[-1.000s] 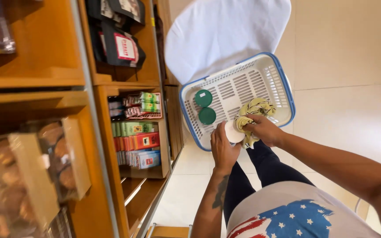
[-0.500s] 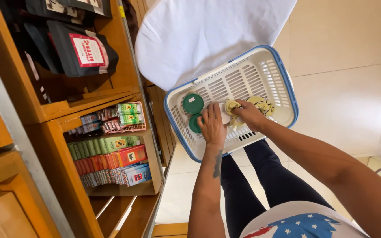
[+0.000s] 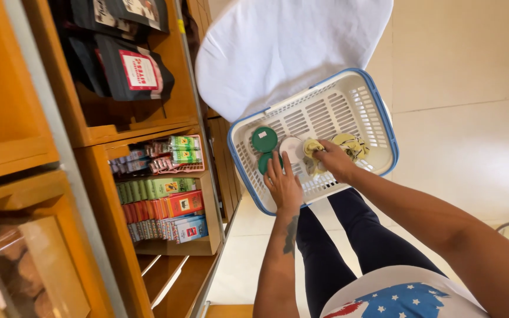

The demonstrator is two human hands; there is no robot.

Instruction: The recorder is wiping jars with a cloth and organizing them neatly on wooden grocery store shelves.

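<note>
Both hands reach into the white basket (image 3: 378,112) with the blue rim. The left hand (image 3: 283,184) lies flat, fingers spread, touching the lower of two green lids (image 3: 264,139) near the basket's shelf-side wall. The right hand (image 3: 334,160) pinches a yellow cloth (image 3: 349,144) at the basket's middle, beside a white lid (image 3: 291,149). That cloth looks soft, light and limp, best gathered in a bunch; the lids seem stiff and light.

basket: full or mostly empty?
Mostly empty. The basket holds only two green lids, a white lid and a yellowish cloth; bare slats show elsewhere.
</note>
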